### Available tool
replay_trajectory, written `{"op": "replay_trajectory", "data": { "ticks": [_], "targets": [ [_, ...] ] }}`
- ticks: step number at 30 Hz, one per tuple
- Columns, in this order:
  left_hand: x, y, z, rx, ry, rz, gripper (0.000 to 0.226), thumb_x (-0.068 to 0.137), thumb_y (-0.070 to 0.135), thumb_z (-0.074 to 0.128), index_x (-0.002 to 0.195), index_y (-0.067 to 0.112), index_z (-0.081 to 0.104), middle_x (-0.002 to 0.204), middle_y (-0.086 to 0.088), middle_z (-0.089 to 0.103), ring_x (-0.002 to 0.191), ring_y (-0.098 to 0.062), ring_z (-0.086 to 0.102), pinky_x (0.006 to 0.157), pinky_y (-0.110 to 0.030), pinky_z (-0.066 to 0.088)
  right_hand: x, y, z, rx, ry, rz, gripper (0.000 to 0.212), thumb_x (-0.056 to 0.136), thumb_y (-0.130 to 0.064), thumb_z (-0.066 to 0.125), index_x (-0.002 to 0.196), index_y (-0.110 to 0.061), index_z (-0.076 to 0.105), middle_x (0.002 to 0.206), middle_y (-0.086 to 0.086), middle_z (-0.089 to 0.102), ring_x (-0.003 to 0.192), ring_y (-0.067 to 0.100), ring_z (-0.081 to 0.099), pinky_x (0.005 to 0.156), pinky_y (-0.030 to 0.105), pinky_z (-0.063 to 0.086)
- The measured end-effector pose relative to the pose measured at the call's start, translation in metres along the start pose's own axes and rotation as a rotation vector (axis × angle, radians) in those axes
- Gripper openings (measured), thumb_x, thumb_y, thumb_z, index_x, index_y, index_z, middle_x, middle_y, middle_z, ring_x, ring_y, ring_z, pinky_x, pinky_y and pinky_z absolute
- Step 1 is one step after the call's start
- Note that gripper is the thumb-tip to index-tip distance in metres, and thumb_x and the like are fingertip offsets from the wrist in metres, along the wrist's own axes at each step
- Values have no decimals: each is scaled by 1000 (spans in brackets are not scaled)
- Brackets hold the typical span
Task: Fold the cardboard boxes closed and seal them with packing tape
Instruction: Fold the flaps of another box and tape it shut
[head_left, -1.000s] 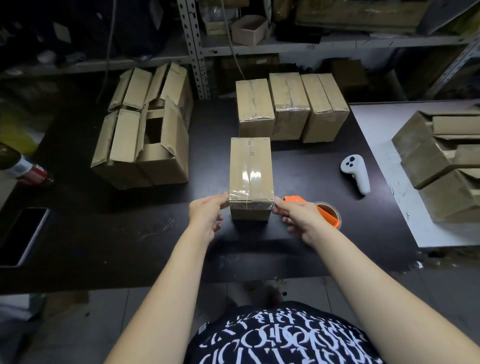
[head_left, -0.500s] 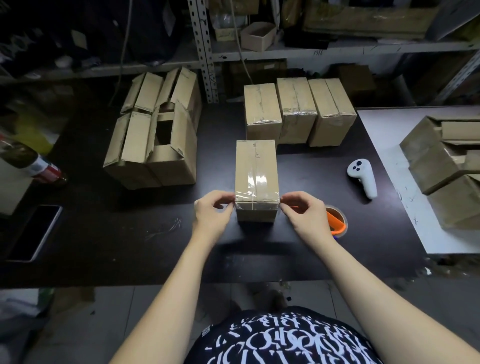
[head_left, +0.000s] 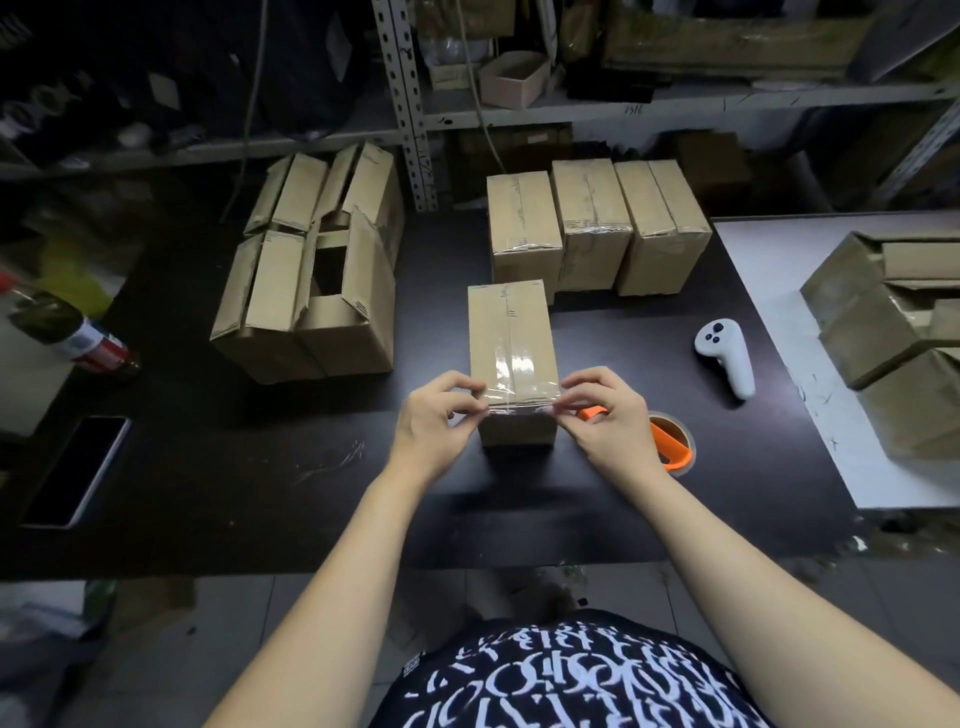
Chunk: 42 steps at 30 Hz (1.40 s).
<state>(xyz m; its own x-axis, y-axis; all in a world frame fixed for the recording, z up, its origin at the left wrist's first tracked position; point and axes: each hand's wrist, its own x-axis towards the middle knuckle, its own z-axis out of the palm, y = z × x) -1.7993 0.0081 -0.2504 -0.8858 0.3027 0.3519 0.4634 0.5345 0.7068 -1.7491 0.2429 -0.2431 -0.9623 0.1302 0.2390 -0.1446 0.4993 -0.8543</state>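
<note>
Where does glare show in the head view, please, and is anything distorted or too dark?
Head view: glare sits on the clear tape atop the front box; the shelf upright leans from wide-angle distortion; the upper-left shelving is too dark to read.

Left hand (head_left: 434, 415): bare forearm reaching forward from lower left; fingers curled, thumb and fingertips pinching the near left top corner of the taped box (head_left: 511, 338). Right hand (head_left: 610, 415): bare forearm reaching from lower right; fingers curled, pinching the near right top corner. Hands level, mirrored.
</note>
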Motion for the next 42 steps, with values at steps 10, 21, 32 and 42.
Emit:
{"op": "replay_trajectory", "data": {
  "ticks": [10, 21, 32, 42],
  "targets": [
    [-12, -1, 19, 23, 122, 98, 11, 88, 3, 73, 95, -2, 79, 112, -12, 76, 99, -24, 74, 89, -37, 58, 2, 11, -9, -35, -65, -15, 18, 85, -7, 82, 82, -24, 78, 102, -7, 64, 93, 14, 66, 69, 17, 53],
    [2, 22, 18, -4, 102, -169, 31, 79, 30, 87, 67, 11, 67, 89, 7, 64, 97, -11, 70, 75, -35, 57, 14, 4, 5, -116, 34, -60, 28, 81, -36, 86, 70, -15, 71, 86, -4, 59, 78, 13, 61, 67, 28, 52],
    [-1, 16, 16, 15, 57, -132, 33, 75, 5, 89, 71, 19, 59, 89, 1, 64, 104, -7, 69, 71, 0, 37, 18, 17, -3, -49, -38, -67, 30, 69, -28, 93, 78, -12, 69, 89, 0, 64, 84, 14, 64, 64, 22, 60],
    [1, 3, 14, 107, 21, -5, 21, 75, -3, 85, 79, 6, 66, 117, -7, 64, 87, -16, 63, 75, -40, 60, 18, 17, -9, -2, -68, 56, 35, 71, -13, 93, 98, -19, 70, 96, -8, 72, 87, 8, 70, 80, 24, 58]
  ]
}}
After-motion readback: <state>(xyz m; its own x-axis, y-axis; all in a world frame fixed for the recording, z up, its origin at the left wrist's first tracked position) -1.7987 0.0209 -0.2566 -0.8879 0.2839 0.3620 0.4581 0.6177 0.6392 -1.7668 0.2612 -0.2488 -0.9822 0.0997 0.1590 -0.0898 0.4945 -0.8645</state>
